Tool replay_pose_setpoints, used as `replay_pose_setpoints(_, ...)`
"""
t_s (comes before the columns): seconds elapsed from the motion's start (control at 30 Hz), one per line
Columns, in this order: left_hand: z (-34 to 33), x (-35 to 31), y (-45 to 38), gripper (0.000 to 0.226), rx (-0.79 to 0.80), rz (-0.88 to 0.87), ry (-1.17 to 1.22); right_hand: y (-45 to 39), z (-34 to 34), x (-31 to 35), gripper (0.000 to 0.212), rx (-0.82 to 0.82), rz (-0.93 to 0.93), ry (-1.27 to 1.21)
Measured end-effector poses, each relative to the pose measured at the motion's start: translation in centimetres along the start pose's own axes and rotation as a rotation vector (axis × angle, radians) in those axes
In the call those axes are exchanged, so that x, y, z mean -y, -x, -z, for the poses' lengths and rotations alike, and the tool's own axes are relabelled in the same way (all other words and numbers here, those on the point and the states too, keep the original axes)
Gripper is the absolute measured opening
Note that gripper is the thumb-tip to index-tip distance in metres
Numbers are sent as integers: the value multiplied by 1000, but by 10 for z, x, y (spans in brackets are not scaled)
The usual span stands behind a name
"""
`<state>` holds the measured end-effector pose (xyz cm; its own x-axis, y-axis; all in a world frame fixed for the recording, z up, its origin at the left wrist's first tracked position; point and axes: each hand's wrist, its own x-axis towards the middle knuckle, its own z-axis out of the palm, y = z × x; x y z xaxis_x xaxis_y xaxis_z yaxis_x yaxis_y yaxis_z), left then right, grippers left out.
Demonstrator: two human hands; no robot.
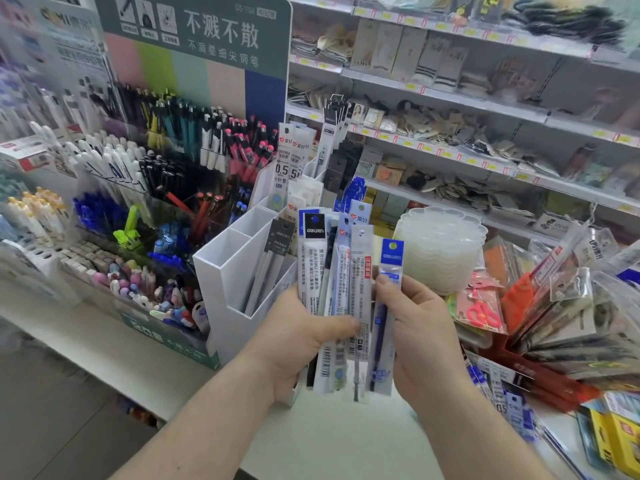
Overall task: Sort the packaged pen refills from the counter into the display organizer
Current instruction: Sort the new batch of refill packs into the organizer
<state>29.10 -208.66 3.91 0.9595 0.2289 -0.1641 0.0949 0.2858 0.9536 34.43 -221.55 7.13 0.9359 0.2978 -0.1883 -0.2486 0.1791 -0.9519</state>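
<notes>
Refill packs: a fanned bundle of long, narrow clear sleeves with white, black and blue header cards, held upright in front of the organizer.
Left hand: fingers curled round the bundle, thumb pressed across its front.
Right hand: pinches 1 blue-topped pack holding a dark blue refill.
Organizer: white, stepped compartments; the front one holds what seems to be 1 grey pack.
Counter: white, below the hands.

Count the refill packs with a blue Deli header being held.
2: one in the right hand, pack; one in the left hand's bundle, dark header. Others may be hidden behind.
</notes>
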Motion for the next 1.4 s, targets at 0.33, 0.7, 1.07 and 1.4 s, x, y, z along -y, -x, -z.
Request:
replay_pose_setpoints(0.33,31,-26,-1,42,-267,-160,-78,-67,34,-18,24,-408,-39,-58)
replay_pose_setpoints(0.7,40,-25,-4,40,-306,-124,-95,-167,29,-76,34,-243,175,761)
replay_pose_setpoints(1.07,47,-19,0,47,-274,-95,-115,-198,9,-105,26,23,2,1301)
replay_pose_setpoints(1.4,32,-15,-1,41,-110,-82,-12,-90,0,-21,20,-185,300,495)
